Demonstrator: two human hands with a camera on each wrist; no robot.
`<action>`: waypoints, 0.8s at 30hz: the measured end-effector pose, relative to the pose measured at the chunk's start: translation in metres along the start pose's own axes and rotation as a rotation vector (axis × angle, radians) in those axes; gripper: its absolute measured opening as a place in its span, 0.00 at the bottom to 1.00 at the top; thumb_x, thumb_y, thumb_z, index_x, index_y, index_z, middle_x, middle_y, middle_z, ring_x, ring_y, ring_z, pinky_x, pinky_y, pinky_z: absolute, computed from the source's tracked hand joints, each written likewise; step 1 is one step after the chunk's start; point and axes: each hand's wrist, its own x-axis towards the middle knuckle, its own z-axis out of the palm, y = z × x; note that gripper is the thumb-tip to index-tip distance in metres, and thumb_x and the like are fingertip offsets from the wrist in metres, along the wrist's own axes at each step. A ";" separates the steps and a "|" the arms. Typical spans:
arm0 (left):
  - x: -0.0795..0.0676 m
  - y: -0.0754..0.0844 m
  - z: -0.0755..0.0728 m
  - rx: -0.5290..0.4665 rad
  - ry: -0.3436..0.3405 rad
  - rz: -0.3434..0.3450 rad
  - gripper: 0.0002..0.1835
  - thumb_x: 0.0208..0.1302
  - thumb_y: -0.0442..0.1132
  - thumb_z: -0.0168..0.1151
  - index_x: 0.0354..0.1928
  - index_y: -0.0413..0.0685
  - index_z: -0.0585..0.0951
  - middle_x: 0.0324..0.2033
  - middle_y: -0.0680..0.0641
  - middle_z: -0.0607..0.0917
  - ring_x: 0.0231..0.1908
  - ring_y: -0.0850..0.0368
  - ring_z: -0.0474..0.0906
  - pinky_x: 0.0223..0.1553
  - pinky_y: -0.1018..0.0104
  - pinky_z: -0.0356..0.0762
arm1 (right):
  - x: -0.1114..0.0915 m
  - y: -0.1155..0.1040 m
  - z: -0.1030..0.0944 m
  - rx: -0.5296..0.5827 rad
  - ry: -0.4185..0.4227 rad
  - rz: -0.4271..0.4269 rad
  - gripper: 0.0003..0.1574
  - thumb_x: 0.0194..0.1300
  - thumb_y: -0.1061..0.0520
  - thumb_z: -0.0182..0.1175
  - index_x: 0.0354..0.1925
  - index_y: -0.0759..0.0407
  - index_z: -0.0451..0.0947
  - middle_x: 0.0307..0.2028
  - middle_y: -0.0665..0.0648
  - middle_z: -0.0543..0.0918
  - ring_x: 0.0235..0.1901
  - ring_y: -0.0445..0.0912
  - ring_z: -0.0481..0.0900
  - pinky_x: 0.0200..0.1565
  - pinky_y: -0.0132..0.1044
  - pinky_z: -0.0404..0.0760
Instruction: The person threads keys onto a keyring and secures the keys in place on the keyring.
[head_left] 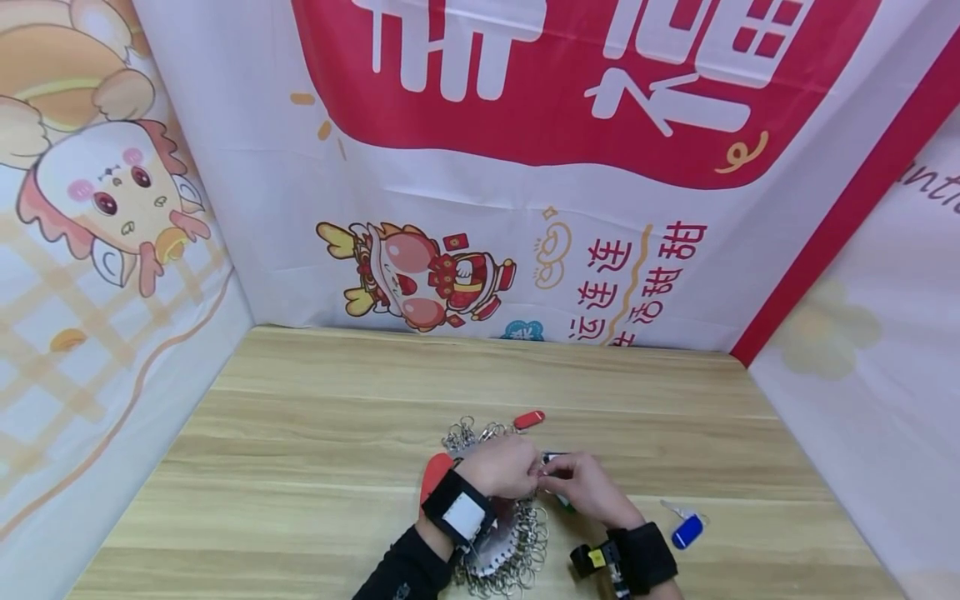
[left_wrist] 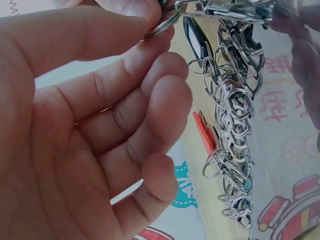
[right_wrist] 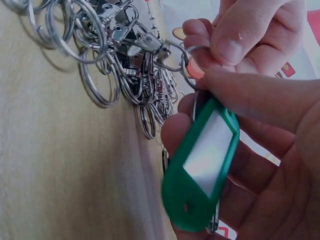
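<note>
A round grey disc (head_left: 497, 550) lies under my left hand, its rim lined with metal clips and split rings (left_wrist: 232, 115). My left hand (head_left: 502, 467) pinches one of these split rings (left_wrist: 167, 25) between thumb and forefinger; its other fingers are loosely curled. Facing it, my right hand (head_left: 588, 487) pinches the ring end of a green key tag (right_wrist: 200, 170) with a white label. The tag's ring touches the ring on the clip; whether they are linked is hidden by the fingertips. Part of a key shows behind the tag.
A red key tag (head_left: 529, 419) lies at the disc's far edge, and a dark-framed tag (left_wrist: 197, 42) is beside the clips. To the right is a blue key tag (head_left: 687, 531) with a key. A red rounded piece (head_left: 435, 479) shows left of the left wrist. Printed cloth walls surround the wooden table (head_left: 300, 417).
</note>
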 end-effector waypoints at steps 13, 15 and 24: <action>0.001 -0.003 0.001 -0.023 -0.003 -0.013 0.19 0.58 0.37 0.62 0.14 0.52 0.67 0.10 0.57 0.61 0.12 0.63 0.62 0.15 0.71 0.59 | -0.001 -0.002 -0.001 0.023 0.029 0.017 0.06 0.58 0.55 0.66 0.36 0.52 0.85 0.36 0.50 0.84 0.34 0.43 0.77 0.31 0.31 0.72; 0.002 -0.002 0.002 -0.031 -0.007 -0.015 0.19 0.59 0.39 0.62 0.13 0.52 0.67 0.10 0.57 0.61 0.11 0.63 0.62 0.15 0.70 0.60 | -0.001 -0.001 0.000 0.013 0.023 0.026 0.06 0.58 0.55 0.66 0.36 0.52 0.85 0.37 0.49 0.84 0.33 0.43 0.76 0.30 0.31 0.72; 0.001 0.000 0.002 -0.080 -0.025 -0.040 0.16 0.62 0.39 0.58 0.16 0.52 0.70 0.13 0.55 0.66 0.12 0.61 0.65 0.16 0.69 0.62 | -0.001 -0.001 -0.001 0.026 0.022 -0.004 0.05 0.58 0.56 0.66 0.35 0.52 0.85 0.37 0.50 0.84 0.36 0.45 0.76 0.31 0.32 0.72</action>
